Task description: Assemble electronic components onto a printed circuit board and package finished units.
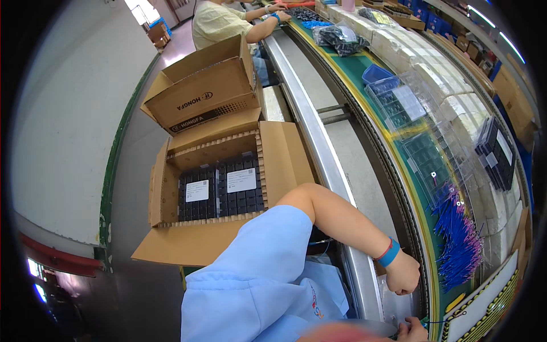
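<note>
My left hand (403,275), with a blue and red band at its wrist, is curled into a fist over the inner side of the workbench. Its fingertips point down, and whatever they hold is hidden. Just below it lies a clear plastic sheet or bag (393,299). My right hand (412,330) shows only partly at the lower edge, fingers bent together around a thin dark wire (441,321) that runs right to a small ring end. A large bundle of blue wires (456,251) with pinkish ends lies on the green belt to the right.
An open cardboard box (162,188) with labelled black trays (242,196) stands left of the metal rail (319,137); another open carton (199,85) is behind it. Clear compartment trays (401,102), a blue bin (376,74) and black trays (496,154) line the right. A co-worker (219,25) works farther up.
</note>
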{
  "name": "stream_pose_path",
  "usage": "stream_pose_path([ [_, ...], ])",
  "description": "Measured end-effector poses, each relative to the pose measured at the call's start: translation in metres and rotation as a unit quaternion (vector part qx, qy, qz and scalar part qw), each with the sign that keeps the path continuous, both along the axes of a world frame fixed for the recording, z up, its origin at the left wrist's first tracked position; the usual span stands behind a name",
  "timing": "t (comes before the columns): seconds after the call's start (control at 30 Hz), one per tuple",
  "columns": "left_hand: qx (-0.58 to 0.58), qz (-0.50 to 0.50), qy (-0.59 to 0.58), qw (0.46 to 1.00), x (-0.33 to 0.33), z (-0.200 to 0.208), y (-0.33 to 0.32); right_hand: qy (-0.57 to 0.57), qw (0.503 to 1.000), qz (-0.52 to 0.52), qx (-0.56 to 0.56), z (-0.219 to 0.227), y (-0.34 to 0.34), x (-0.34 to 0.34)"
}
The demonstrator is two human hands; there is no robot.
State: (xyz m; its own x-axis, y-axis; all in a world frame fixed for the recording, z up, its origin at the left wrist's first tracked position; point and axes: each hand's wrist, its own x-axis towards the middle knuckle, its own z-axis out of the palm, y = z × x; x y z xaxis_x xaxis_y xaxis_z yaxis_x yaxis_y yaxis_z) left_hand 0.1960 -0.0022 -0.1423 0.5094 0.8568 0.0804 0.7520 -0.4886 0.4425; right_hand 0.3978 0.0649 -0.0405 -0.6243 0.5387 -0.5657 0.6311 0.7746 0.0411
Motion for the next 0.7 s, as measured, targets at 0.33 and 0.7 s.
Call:
stream_pose_path([
  [0.33, -0.006, 0.004, 0.0, 1.0, 0.0, -0.002, -0.001, -0.006, 0.997, -0.073, 0.005, 0.006, -0.003, 0.005],
  [0.7, -0.022, -0.007, 0.017, 1.0, 0.003, 0.001, 0.001, 0.021, 0.994, -0.093, -0.046, -0.003, 0.003, 0.019],
])
